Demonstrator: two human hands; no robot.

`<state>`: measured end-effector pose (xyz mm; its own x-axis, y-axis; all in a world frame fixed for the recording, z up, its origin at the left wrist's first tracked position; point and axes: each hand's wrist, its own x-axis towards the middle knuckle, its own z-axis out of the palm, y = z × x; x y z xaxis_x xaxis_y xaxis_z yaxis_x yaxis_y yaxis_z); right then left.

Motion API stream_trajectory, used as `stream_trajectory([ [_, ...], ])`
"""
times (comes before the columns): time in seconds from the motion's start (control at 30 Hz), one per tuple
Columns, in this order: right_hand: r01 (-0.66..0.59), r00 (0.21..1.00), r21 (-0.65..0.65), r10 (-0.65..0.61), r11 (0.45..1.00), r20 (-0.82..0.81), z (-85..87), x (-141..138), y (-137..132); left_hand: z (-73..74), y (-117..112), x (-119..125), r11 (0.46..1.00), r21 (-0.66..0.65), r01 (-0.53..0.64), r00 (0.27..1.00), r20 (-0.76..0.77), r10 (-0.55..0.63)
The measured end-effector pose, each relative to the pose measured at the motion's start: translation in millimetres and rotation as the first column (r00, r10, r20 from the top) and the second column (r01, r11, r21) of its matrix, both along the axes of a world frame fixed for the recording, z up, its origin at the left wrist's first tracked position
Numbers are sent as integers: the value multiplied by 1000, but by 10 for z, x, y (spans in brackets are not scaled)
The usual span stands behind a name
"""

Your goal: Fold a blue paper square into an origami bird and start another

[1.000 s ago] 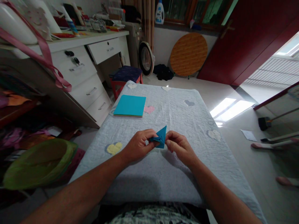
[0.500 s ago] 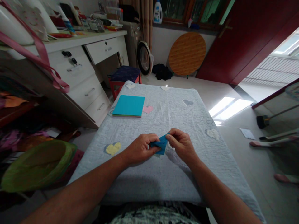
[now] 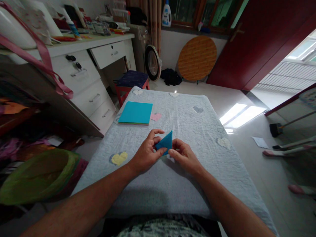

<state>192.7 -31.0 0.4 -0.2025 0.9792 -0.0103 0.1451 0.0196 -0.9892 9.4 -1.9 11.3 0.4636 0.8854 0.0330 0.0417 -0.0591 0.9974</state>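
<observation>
A small blue piece of folded paper (image 3: 166, 142), triangular with its point up, is held between my two hands over the cloth-covered table. My left hand (image 3: 149, 149) pinches its left side, thumb in front and index finger stretched out above. At its lower right edge, my right hand (image 3: 184, 154) grips with thumb and curled fingers. Part of the paper is hidden behind the fingers. Farther off to the left lies a stack of square coloured paper (image 3: 135, 113), its top sheet blue.
The table wears a pale quilted cover (image 3: 182, 121) with heart patches. Left of it are a white drawer desk (image 3: 76, 74) and a green-lined bin (image 3: 37, 177). A stool (image 3: 132, 79) stands at the far left corner. Behind is a round wooden tabletop (image 3: 197, 58).
The folded paper has turned so that a triangular face points upward. My right hand has moved from its upper corner down to its lower right side; my left hand has shifted slightly left.
</observation>
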Motion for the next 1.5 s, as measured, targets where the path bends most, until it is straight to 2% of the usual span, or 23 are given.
stream_trajectory([
  [0.13,9,996,57,-14,998,89,-6,-15,-2,-27,34,27,994,-107,27,996,83,-18],
  [0.33,34,988,99,-48,995,144,13,26,-3,-28,69,42,984,-169,49,998,55,-40],
  [0.47,2,993,65,-10,998,122,5,10,6,-59,67,40,988,-149,48,999,20,-45],
  [0.7,55,996,80,-60,995,61,-7,49,12,4,83,-7,992,-67,104,990,-85,-110],
  [0.87,92,995,72,-94,993,28,32,101,17,38,90,-36,996,-47,71,991,-106,-76],
  [1.0,109,993,85,-113,990,43,44,114,28,-10,109,-30,997,-63,35,995,-94,-41],
  [1.2,77,994,80,-83,994,73,39,78,12,-55,107,23,985,-155,72,996,60,-64],
  [1.4,71,990,164,-90,984,111,59,29,5,-77,55,53,985,-107,132,990,-29,-136],
  [1.5,71,986,162,-94,984,141,44,23,18,-130,43,59,983,-84,161,984,-70,-167],
])
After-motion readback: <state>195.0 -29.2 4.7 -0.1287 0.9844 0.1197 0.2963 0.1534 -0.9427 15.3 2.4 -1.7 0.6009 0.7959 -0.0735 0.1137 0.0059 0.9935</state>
